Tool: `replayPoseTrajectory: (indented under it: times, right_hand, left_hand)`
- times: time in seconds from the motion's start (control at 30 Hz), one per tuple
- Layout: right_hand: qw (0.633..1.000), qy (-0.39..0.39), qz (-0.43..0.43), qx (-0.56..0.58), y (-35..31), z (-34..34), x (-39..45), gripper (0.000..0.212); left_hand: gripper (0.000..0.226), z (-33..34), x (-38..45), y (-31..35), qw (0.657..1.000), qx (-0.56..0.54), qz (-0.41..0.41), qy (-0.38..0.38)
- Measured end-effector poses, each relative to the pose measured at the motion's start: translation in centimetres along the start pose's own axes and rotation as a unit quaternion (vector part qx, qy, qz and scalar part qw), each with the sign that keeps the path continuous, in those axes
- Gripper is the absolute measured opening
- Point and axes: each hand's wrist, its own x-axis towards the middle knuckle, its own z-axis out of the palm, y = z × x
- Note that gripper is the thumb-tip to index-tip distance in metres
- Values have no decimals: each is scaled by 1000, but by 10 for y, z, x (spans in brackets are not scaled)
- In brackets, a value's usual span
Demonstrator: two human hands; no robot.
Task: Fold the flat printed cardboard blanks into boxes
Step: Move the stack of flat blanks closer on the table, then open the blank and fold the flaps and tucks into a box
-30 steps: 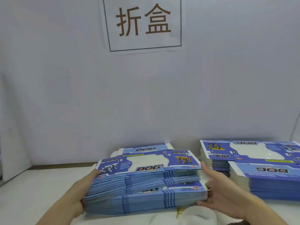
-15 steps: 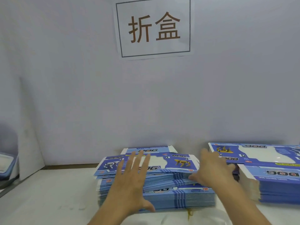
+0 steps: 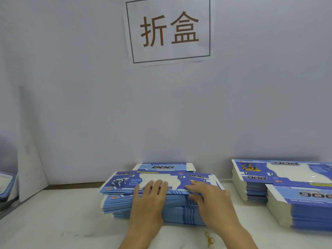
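Both hands have come down onto the stack of blanks at centre table: left hand rests flat, fingers straight; right hand curls fingertips at the top blank's near edge. Thin, slick card probably slides; lift by that edge.

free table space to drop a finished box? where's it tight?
Bare tabletop left of the middle stack, out to the leaning white board. Smaller strip between that stack and the right stacks. Near edge is crowded: both hands, a rubber band.
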Motion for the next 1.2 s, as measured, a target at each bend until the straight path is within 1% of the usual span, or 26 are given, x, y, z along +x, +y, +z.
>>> replayPoseTrajectory:
  times: [0.1, 0.2, 0.27, 0.3, 0.37, 0.43, 0.5, 0.57, 0.63, 0.67, 0.7, 0.73, 0.77, 0.83, 0.9, 1.0, 1.03, 1.07, 1.13, 1.17, 1.2]
  right_hand:
    - [1000, 10, -2, 7, 1, 0, 2, 34]
    - [999, 35, 2, 23, 5, -3, 3, 28]
    - [998, 57, -2, 34, 9, -6, 4, 22]
    - [996, 71, -6, 46, 9, -8, 4, 19]
    - [991, 113, -19, 76, 11, -14, 2, 13]
    - [980, 158, -32, 116, 11, -22, 1, 8]
    - [969, 178, -41, 165, 11, -28, 1, 7]
    - [955, 187, -57, 223, 7, -34, 2, 13]
    - [934, 212, -68, 279, 0, -39, 1, 22]
    - [925, 238, -70, 287, -2, -42, 0, 33]
    - [913, 263, -65, 306, -3, -44, 0, 45]
    - [896, 280, -51, 340, -5, -47, -2, 53]
    - [879, 279, -34, 386, -7, -49, -3, 55]
    - [857, 252, -1, 450, -9, -53, -6, 49]
    - [858, 208, 13, 469, -11, -55, -8, 40]
    - [863, 156, -2, 481, -19, -59, -11, 36]
    - [862, 147, -10, 485, -22, -60, -12, 39]
    - [859, 142, -21, 492, -26, -62, -13, 46]
    - [849, 130, -37, 512, -31, -66, -14, 64]
    - [842, 116, -47, 525, -34, -68, -15, 66]
    - [830, 100, -61, 546, -36, -70, -17, 64]
  left_hand:
    - [77, -4, 4, -2, 1000, -25, 3, -14]
    - [68, -14, 4, -1, 993, -112, -9, -20]
    - [54, -27, 7, -1, 982, -184, -39, 1]
    - [43, -33, 10, 0, 977, -207, -51, 15]
    - [26, -45, 12, 4, 972, -222, -61, 41]
    - [21, -50, 9, 9, 969, -229, -62, 71]
    - [20, -52, 5, 11, 967, -215, -51, 124]
    - [20, -56, 1, 8, 955, -217, -33, 201]
    - [21, -60, -1, 2, 927, -244, -25, 282]
    - [23, -64, -3, 0, 910, -267, -31, 315]
    - [25, -69, -4, -2, 897, -290, -38, 333]
    - [25, -73, -5, -5, 884, -307, -44, 350]
    - [25, -77, -7, -9, 871, -320, -52, 368]
    - [24, -86, -11, -16, 841, -342, -71, 414]
    - [23, -97, -17, -22, 807, -355, -85, 465]
    - [26, -121, -24, -27, 762, -376, -103, 518]
    - [28, -130, -26, -28, 750, -394, -105, 521]
    - [31, -138, -28, -28, 741, -419, -103, 515]
    - [34, -150, -30, -28, 727, -483, -99, 478]
    - [30, -153, -30, -27, 719, -520, -102, 450]
    - [26, -154, -30, -25, 711, -555, -107, 418]
